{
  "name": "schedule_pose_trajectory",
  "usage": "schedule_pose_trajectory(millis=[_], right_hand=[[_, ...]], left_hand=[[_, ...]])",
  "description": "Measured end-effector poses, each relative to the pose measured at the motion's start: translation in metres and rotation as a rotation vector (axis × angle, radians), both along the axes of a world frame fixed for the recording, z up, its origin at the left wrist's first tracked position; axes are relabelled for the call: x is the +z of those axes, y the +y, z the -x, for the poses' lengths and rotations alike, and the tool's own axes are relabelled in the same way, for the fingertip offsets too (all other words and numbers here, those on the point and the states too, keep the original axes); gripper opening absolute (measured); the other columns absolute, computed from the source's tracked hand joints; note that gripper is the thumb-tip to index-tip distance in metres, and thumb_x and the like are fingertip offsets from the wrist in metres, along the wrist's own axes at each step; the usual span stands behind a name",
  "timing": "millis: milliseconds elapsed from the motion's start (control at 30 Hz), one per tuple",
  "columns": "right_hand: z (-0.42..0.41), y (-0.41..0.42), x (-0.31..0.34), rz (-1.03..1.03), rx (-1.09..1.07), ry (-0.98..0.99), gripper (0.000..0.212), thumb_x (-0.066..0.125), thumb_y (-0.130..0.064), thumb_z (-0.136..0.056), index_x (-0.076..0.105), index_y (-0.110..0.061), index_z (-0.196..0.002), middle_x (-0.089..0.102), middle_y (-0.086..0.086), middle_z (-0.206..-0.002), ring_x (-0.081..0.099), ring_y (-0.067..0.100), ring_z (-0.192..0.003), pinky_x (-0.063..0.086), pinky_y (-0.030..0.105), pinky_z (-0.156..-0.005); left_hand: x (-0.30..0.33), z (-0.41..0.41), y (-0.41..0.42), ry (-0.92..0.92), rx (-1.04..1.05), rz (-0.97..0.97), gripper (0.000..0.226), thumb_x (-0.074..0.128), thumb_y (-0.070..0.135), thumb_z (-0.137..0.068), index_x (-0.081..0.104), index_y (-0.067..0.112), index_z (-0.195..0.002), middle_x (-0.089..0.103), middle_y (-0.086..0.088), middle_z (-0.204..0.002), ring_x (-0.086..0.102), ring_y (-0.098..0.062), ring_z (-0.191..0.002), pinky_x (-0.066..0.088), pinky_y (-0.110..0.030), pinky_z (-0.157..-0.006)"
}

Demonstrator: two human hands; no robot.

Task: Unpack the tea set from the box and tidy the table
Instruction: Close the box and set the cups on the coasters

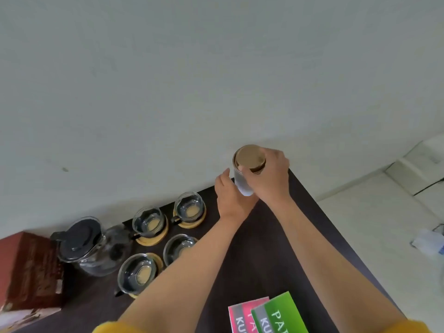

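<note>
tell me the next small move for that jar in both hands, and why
Probably lower the glass jar onto the dark table near its far corner. The right hand grips it at the gold lid, the left hand steadies its side, and the cups on coasters already stand arranged nearby.

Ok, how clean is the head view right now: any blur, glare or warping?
Head view: soft even light, no harsh glare; wide-angle warp tilts the table edges; slight blur on the jar and both hands; the glass cups show faint reflections; the box at the edge is smeared.
</note>
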State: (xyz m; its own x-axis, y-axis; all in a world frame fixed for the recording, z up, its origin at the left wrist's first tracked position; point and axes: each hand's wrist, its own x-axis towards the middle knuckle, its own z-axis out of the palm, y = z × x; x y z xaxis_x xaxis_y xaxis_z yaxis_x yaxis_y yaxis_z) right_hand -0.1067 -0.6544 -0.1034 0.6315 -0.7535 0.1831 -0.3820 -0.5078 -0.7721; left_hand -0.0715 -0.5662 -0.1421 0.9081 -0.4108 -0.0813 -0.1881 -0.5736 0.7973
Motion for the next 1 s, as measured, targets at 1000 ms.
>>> schedule_pose_trajectory(millis=[1000], right_hand=[[0.083, 0.096, -0.099, -0.042, -0.066, 0.13, 0.076, 0.09, -0.027, -0.058, 0.055, -0.016, -0.125, 0.059, -0.001, -0.126, 0.05, 0.023, -0.118, 0.045, 0.039, -0.095]], left_hand=[[-0.012, -0.024, 0.02, -0.14, 0.15, -0.038, 0.097, 0.082, 0.055, -0.056, 0.036, 0.017, -0.132, 0.049, -0.002, -0.127, 0.052, -0.016, -0.113, 0.044, -0.02, -0.078]])
